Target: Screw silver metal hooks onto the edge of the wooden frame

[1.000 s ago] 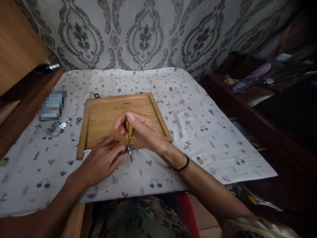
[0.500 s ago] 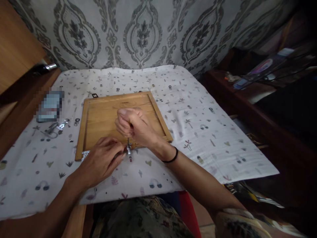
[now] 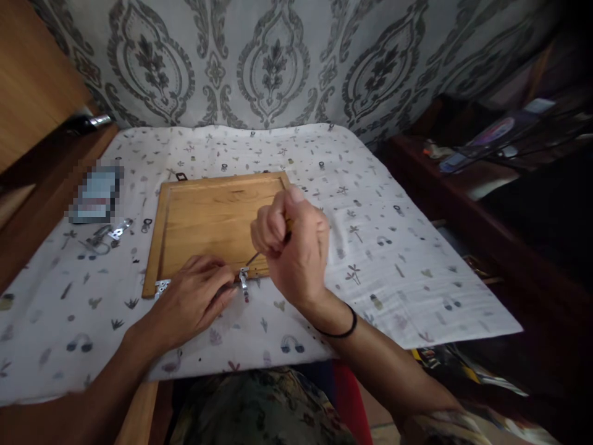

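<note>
In the head view, with the clock face centred on the panel and 12 o'clock farthest from the person, the clear bottle with a purple and pink label lies between 2 and 3 o'clock, its lettering too blurred to read. The flat rectangular device with a dark edge, near 10 o'clock, is pixelated beyond reading.

The yellow-handled screwdriver with a thin metal shaft points between 7 and 8 o'clock, its tip at the silver metal latch; whether it sits in a screw is too small to tell. The latch lies between 5 and 6 o'clock on the near edge of the framed light-brown wooden panel, its long axis running from about 12 to 6, overhanging the white printed cloth on the table. The panel's long axis runs roughly 9 to 3.

The right hand, at 3 o'clock, is curled tightly round the screwdriver's handle. The left hand, at 7, rests half-curled on the near edge beside the latch; whether its fingers pinch anything cannot be seen.
</note>
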